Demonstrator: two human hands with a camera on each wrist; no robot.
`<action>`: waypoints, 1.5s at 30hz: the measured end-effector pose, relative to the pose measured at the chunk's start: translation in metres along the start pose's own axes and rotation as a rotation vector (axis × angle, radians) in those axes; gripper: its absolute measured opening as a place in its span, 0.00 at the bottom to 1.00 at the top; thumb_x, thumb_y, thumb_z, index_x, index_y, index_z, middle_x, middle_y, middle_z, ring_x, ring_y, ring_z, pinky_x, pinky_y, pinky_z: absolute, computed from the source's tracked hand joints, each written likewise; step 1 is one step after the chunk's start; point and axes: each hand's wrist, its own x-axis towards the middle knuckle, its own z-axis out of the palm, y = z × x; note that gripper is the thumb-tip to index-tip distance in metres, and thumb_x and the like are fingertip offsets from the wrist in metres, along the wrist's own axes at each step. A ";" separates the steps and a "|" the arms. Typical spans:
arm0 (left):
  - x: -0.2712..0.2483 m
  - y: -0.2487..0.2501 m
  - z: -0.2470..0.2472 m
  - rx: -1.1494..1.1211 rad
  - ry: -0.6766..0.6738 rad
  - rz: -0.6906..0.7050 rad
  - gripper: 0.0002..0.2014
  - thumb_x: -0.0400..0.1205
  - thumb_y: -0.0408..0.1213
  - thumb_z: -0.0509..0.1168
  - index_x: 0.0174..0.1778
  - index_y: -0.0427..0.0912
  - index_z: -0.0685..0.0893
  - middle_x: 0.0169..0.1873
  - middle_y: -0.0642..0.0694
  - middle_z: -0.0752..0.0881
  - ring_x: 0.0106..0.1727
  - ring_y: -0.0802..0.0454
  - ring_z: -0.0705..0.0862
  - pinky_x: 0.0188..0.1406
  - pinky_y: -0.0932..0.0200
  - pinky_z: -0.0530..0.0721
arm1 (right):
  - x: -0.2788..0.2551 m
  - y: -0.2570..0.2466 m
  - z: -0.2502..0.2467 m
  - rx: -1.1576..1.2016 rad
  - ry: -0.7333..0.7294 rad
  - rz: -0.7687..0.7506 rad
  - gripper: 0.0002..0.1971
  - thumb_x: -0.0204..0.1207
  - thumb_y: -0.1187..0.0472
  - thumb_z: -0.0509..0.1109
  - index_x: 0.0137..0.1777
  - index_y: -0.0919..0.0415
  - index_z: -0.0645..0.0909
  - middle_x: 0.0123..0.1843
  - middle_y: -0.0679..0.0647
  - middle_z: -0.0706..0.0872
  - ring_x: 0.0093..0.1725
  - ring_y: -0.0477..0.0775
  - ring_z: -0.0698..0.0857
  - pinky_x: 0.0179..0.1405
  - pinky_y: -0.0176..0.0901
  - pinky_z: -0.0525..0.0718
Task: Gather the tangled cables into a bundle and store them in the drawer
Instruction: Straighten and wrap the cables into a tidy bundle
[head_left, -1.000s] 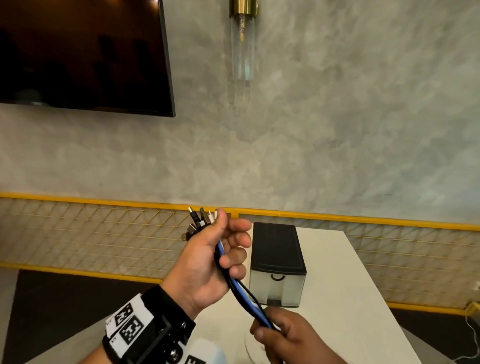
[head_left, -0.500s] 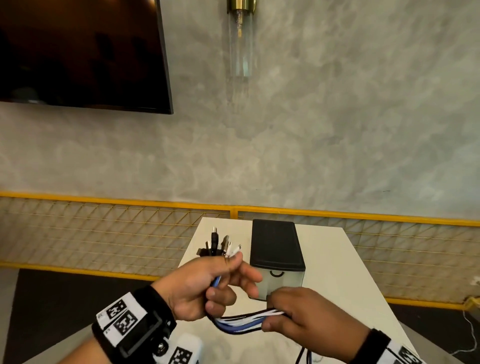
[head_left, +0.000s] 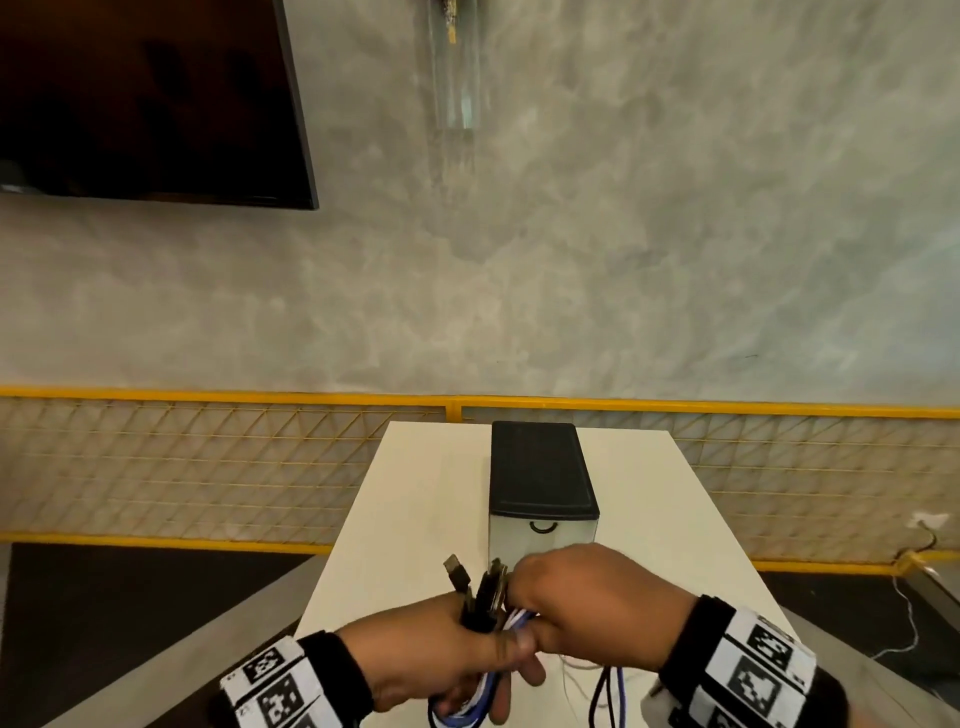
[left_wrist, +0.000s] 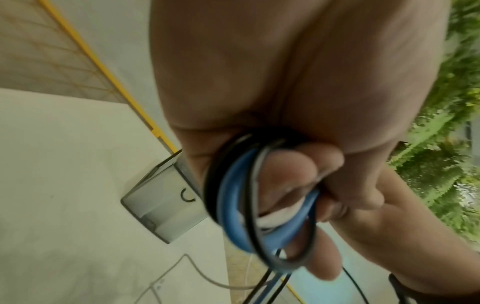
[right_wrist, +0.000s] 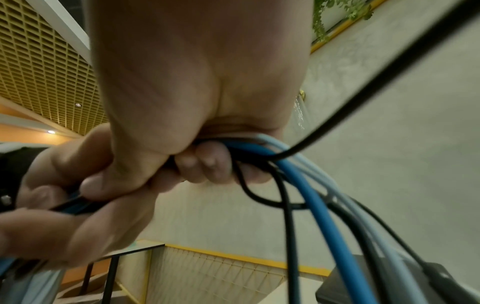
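I'm looking down the white table (head_left: 426, 499), running narrow toward the far wall, its left and right edges dropping to dark floor. The drawer box (head_left: 540, 478) is sitting mid-table, shut, bare tabletop on either side of it. My left hand (head_left: 441, 660) and right hand (head_left: 587, 597) are working together at the near edge, both gripping the cables (head_left: 498, 623), plugs sticking up, loose ends trailing onto the table.
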 end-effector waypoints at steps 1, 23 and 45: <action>0.001 -0.003 0.001 0.007 0.009 -0.005 0.19 0.82 0.56 0.64 0.58 0.46 0.88 0.41 0.42 0.89 0.24 0.53 0.71 0.24 0.64 0.72 | 0.001 -0.001 0.002 -0.010 -0.001 0.004 0.10 0.78 0.50 0.61 0.48 0.55 0.79 0.51 0.54 0.83 0.47 0.61 0.83 0.43 0.53 0.82; 0.009 -0.009 -0.009 1.165 0.628 0.177 0.13 0.77 0.54 0.59 0.38 0.48 0.77 0.43 0.45 0.87 0.46 0.42 0.84 0.41 0.55 0.78 | 0.009 0.003 0.007 0.172 0.094 0.058 0.08 0.79 0.63 0.58 0.52 0.57 0.78 0.50 0.55 0.82 0.48 0.56 0.80 0.46 0.51 0.80; 0.023 -0.022 -0.003 1.223 0.522 0.243 0.11 0.72 0.52 0.60 0.38 0.49 0.82 0.37 0.51 0.86 0.44 0.48 0.82 0.55 0.47 0.75 | 0.007 0.000 0.039 0.307 0.095 0.163 0.07 0.76 0.62 0.58 0.44 0.58 0.77 0.48 0.57 0.83 0.47 0.59 0.81 0.45 0.53 0.79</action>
